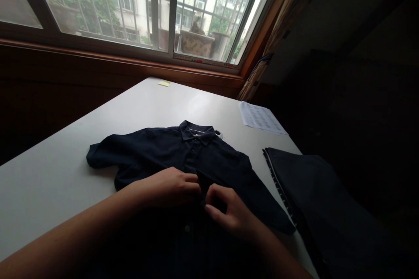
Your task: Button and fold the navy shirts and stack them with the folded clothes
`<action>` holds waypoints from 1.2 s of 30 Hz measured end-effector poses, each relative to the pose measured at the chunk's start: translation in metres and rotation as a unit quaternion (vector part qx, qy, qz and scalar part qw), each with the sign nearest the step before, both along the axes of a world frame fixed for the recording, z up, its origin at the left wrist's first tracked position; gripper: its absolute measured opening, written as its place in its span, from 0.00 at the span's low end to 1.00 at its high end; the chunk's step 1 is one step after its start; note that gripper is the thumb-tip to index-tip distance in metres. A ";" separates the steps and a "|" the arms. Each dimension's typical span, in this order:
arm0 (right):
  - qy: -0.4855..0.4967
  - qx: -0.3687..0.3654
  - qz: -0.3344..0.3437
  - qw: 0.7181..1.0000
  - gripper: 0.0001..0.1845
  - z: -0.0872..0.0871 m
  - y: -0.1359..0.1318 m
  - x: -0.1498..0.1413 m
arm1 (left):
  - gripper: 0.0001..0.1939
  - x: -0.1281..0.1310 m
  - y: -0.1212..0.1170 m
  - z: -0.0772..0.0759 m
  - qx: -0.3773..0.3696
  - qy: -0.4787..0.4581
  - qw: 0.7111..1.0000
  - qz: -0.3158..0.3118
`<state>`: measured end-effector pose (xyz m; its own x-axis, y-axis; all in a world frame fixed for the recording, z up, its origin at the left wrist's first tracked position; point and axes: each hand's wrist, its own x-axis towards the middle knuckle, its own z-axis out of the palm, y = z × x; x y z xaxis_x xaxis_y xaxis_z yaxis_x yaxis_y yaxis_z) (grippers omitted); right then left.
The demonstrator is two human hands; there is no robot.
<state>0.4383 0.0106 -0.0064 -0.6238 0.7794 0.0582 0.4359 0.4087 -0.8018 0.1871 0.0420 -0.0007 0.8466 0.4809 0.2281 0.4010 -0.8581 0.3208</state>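
A dark navy collared shirt [157, 144] lies front up on the white table [98, 122], its collar toward the window and its sleeves spread to both sides. The collar and upper buttons show; the lower part fades into shadow. My left hand [175, 186] rests over the middle of the shirt front, fingers curled onto the button placket. Close beside it, my right hand [227, 209] bends thumb and forefinger into a ring, the tips closed at the placket's edge. A pale button [187, 228] shows below both hands.
Dark folded cloth [314, 183] with a row of small light marks along its edge lies at the right. Printed paper sheets [262, 117] and a yellow sticky note [164, 83] lie toward the far edge. Beyond are a barred window [131, 8] and a curtain [278, 30].
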 end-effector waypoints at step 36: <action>-0.062 0.116 -0.144 0.981 0.11 -0.005 0.005 0.001 | 0.07 -0.020 0.031 -0.024 0.042 -0.130 0.987 0.081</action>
